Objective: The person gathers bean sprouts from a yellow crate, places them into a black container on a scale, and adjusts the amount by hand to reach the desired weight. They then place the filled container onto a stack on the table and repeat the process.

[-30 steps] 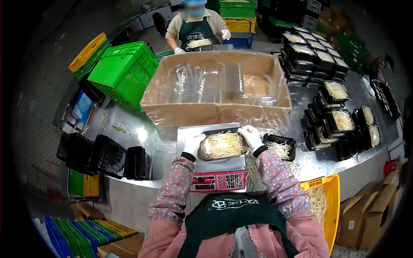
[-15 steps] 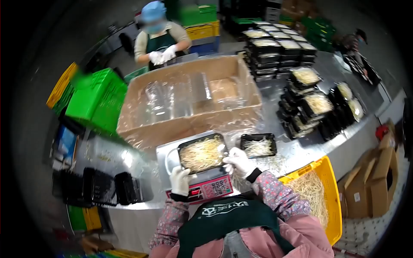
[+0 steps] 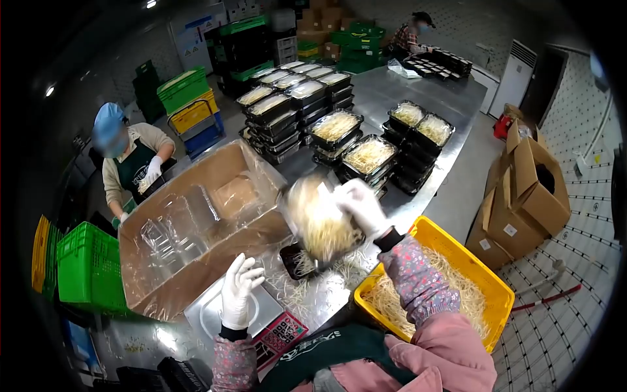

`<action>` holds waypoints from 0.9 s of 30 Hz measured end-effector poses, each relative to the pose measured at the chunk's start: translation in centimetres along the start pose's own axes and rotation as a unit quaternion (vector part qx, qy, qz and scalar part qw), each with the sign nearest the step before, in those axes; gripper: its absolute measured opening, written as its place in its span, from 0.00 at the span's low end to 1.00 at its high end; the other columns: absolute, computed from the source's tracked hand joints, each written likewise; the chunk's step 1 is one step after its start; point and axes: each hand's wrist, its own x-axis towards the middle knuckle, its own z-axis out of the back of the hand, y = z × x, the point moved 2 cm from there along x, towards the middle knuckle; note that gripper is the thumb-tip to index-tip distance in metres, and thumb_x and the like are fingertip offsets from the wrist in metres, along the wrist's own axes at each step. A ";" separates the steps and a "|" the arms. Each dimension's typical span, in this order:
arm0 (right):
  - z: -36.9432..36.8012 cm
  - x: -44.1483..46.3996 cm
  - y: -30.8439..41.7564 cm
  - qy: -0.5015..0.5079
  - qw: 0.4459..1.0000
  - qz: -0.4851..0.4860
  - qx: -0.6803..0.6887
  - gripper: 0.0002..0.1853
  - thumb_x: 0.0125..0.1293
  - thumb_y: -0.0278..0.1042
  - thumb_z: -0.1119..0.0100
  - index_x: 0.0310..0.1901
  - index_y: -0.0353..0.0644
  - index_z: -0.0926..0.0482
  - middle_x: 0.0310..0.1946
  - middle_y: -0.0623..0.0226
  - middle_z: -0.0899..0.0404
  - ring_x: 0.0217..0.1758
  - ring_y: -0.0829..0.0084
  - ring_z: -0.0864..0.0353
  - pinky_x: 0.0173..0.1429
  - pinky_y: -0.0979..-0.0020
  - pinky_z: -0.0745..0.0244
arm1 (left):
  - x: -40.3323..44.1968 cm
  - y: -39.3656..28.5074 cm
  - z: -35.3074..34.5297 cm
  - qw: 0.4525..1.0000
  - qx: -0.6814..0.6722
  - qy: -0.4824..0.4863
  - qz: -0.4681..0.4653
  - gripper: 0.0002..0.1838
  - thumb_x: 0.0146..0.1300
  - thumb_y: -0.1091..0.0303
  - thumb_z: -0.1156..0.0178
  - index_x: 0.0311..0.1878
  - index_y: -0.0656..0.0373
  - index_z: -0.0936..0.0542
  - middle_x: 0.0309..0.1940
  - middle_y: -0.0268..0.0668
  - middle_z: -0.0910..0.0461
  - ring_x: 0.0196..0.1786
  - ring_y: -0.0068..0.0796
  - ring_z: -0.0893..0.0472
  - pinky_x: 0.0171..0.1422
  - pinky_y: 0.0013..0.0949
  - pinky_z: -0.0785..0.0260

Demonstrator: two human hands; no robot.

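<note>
My right hand (image 3: 363,208), in a white glove, grips the edge of a black tray of bean sprouts (image 3: 321,225), which is tilted and smeared by motion. Beneath it, a smaller black tray with sprouts (image 3: 297,261) sits on the metal table and is partly hidden. My left hand (image 3: 240,292), also gloved, is raised with fingers apart and holds nothing. It is above the weighing scale (image 3: 210,317), whose plate bears no tray. The scale's red and black keypad panel (image 3: 279,338) lies near my apron.
A yellow crate of loose sprouts (image 3: 473,281) stands at my right. Ahead is a cardboard box of clear plastic lids (image 3: 150,284). Filled trays (image 3: 369,155) are stacked on the table (image 3: 392,91). A co-worker (image 3: 130,153) stands at the left, another person (image 3: 408,36) far back.
The tray of sprouts has left the scale, moving right and up in my right hand. My left hand has let go of it and opened. The view has turned right.
</note>
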 end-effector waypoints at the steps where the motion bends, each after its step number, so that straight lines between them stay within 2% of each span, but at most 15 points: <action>1: 3.2 2.3 -0.4 -0.078 0.996 0.042 0.019 0.09 0.59 0.27 0.33 0.37 0.42 0.25 0.27 0.75 0.24 0.31 0.84 0.25 0.36 0.80 0.28 | 0.9 0.0 -0.4 1.000 0.018 -0.007 0.004 0.30 0.70 0.64 0.40 0.71 0.64 0.36 0.58 0.43 0.26 0.56 0.32 0.21 0.60 0.37 0.26; 4: 11.0 10.2 -1.7 -0.308 0.940 0.146 -0.016 0.07 0.61 0.29 0.34 0.34 0.42 0.25 0.25 0.77 0.25 0.26 0.84 0.28 0.32 0.78 0.32 | 4.0 0.2 -2.1 0.998 0.057 -0.012 0.018 0.24 0.72 0.68 0.44 0.69 0.64 0.33 0.61 0.45 0.26 0.57 0.32 0.21 0.61 0.33 0.27; 5: 13.0 12.2 -2.6 -0.343 0.931 0.123 0.017 0.09 0.59 0.31 0.32 0.34 0.41 0.24 0.24 0.76 0.25 0.22 0.82 0.30 0.26 0.75 0.33 | 5.3 0.7 -2.8 0.998 0.068 -0.004 0.017 0.24 0.72 0.69 0.45 0.69 0.63 0.33 0.60 0.44 0.25 0.57 0.31 0.21 0.61 0.33 0.27; 6: 13.5 12.9 -3.0 -0.393 0.917 0.061 0.026 0.10 0.55 0.34 0.30 0.29 0.39 0.23 0.20 0.71 0.25 0.16 0.78 0.30 0.20 0.71 0.34 | 6.6 1.2 -3.7 0.997 0.079 0.004 0.016 0.24 0.72 0.70 0.45 0.69 0.63 0.32 0.60 0.44 0.25 0.56 0.31 0.21 0.60 0.32 0.27; 8: 15.3 13.6 -5.5 -0.368 0.923 -0.078 -0.079 0.13 0.54 0.35 0.31 0.22 0.38 0.23 0.15 0.67 0.26 0.12 0.72 0.30 0.17 0.68 0.33 | 8.9 2.2 -5.5 0.998 0.047 0.003 0.044 0.23 0.71 0.72 0.45 0.69 0.63 0.32 0.60 0.42 0.25 0.56 0.28 0.21 0.59 0.29 0.27; 9: 15.3 13.5 -5.9 -0.403 0.913 -0.008 -0.059 0.16 0.54 0.34 0.33 0.15 0.37 0.26 0.11 0.62 0.28 0.11 0.69 0.29 0.18 0.65 0.28 | 10.1 3.0 -5.9 0.998 0.056 0.012 0.035 0.23 0.72 0.72 0.45 0.69 0.63 0.32 0.60 0.42 0.25 0.56 0.28 0.21 0.59 0.29 0.27; 10: 16.5 14.3 -7.2 -0.405 0.914 0.000 -0.030 0.14 0.54 0.34 0.29 0.24 0.37 0.25 0.19 0.62 0.24 0.12 0.69 0.27 0.14 0.65 0.25 | 11.2 3.8 -6.3 0.998 0.063 0.019 0.023 0.23 0.72 0.72 0.46 0.69 0.63 0.32 0.61 0.42 0.25 0.56 0.27 0.21 0.59 0.28 0.27; 12: 14.8 13.1 -5.8 -0.374 0.919 -0.090 0.084 0.15 0.56 0.36 0.28 0.23 0.39 0.26 0.18 0.64 0.26 0.13 0.70 0.26 0.16 0.64 0.23 | 13.6 4.5 -6.9 0.995 0.093 0.028 0.030 0.24 0.71 0.72 0.44 0.69 0.63 0.32 0.62 0.43 0.26 0.58 0.29 0.22 0.61 0.29 0.29; 16: 15.8 10.6 -4.0 -0.335 0.939 -0.077 -0.006 0.20 0.60 0.44 0.28 0.25 0.41 0.29 0.19 0.68 0.27 0.14 0.76 0.28 0.15 0.68 0.26 | 20.1 6.4 -7.8 0.967 0.244 0.036 -0.058 0.25 0.70 0.68 0.41 0.68 0.62 0.31 0.65 0.45 0.29 0.66 0.36 0.28 0.69 0.36 0.34; 18: 16.2 10.1 -3.5 -0.377 0.900 0.117 -0.184 0.16 0.65 0.43 0.32 0.34 0.42 0.27 0.19 0.70 0.27 0.20 0.81 0.26 0.24 0.73 0.26 | 23.7 6.2 -8.9 0.919 0.373 0.042 -0.124 0.26 0.69 0.64 0.40 0.68 0.61 0.31 0.66 0.45 0.30 0.69 0.39 0.31 0.72 0.39 0.37; 20: 13.0 9.2 1.4 -0.303 0.867 0.133 -0.372 0.14 0.64 0.41 0.33 0.43 0.42 0.24 0.24 0.68 0.23 0.29 0.74 0.20 0.37 0.70 0.23 | 28.2 6.4 -10.9 0.858 0.457 0.075 -0.222 0.27 0.70 0.61 0.42 0.69 0.60 0.31 0.70 0.47 0.34 0.73 0.47 0.36 0.78 0.40 0.46; 22: 11.4 11.4 3.2 -0.161 0.766 0.335 -0.524 0.20 0.65 0.45 0.37 0.54 0.45 0.24 0.42 0.61 0.19 0.49 0.61 0.19 0.54 0.58 0.25 | 32.3 6.2 -14.4 0.817 0.499 0.113 -0.268 0.28 0.71 0.59 0.45 0.71 0.58 0.33 0.72 0.46 0.37 0.75 0.50 0.40 0.79 0.43 0.49; 24: 11.4 13.7 0.4 -0.084 0.697 0.220 -0.678 0.25 0.66 0.51 0.43 0.61 0.48 0.26 0.60 0.57 0.26 0.67 0.52 0.33 0.68 0.46 0.40 | 36.6 7.5 -17.6 0.783 0.527 0.140 -0.300 0.28 0.73 0.57 0.48 0.72 0.53 0.35 0.73 0.44 0.38 0.76 0.50 0.42 0.79 0.47 0.51; 25: 12.1 14.4 -1.8 -0.031 0.697 0.149 -0.701 0.28 0.66 0.54 0.46 0.63 0.48 0.27 0.65 0.56 0.32 0.70 0.52 0.38 0.69 0.39 0.46 | 38.3 8.3 -18.8 0.752 0.570 0.156 -0.291 0.28 0.73 0.55 0.50 0.74 0.49 0.36 0.74 0.42 0.39 0.76 0.51 0.43 0.79 0.52 0.53; 27: 12.2 13.5 -2.8 -0.030 0.687 0.128 -0.715 0.30 0.66 0.55 0.46 0.65 0.48 0.28 0.64 0.55 0.30 0.69 0.53 0.36 0.69 0.39 0.46 | 39.8 10.8 -20.0 0.701 0.620 0.172 -0.307 0.22 0.73 0.56 0.50 0.67 0.49 0.28 0.69 0.39 0.31 0.73 0.46 0.36 0.74 0.51 0.45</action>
